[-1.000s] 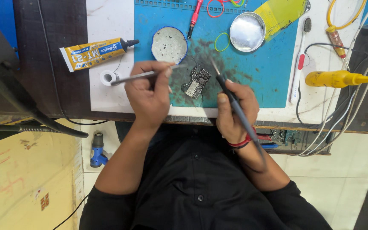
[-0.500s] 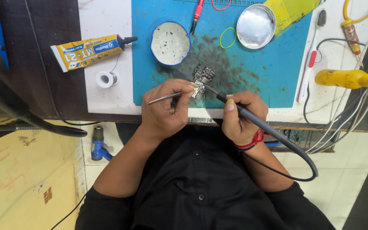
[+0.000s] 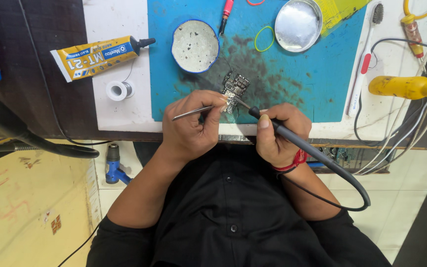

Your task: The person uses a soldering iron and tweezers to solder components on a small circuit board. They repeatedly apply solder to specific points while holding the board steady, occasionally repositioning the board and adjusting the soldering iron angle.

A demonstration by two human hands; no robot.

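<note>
My left hand (image 3: 191, 126) is closed around metal tweezers (image 3: 190, 113), whose tips reach a small circuit board (image 3: 234, 90) lying on the blue mat (image 3: 302, 79). My right hand (image 3: 275, 133) grips a dark soldering iron (image 3: 292, 139) like a pen, with its tip touching the board's near edge. The iron's black cable loops down past my right wrist, which wears a red thread band. Both hands rest at the front edge of the bench, close together.
A round tin with grey residue (image 3: 195, 46), a shiny metal lid (image 3: 298, 24), a yellow rubber band (image 3: 263, 38), a yellow glue tube (image 3: 97, 57), a solder spool (image 3: 119, 90), a toothbrush (image 3: 364, 62) and a yellow-handled tool (image 3: 406, 87) surround the work spot.
The view has shifted nearer to the bench. My left hand turned the tweezers toward the board, and my right hand brought the iron's tip down from upright onto the board.
</note>
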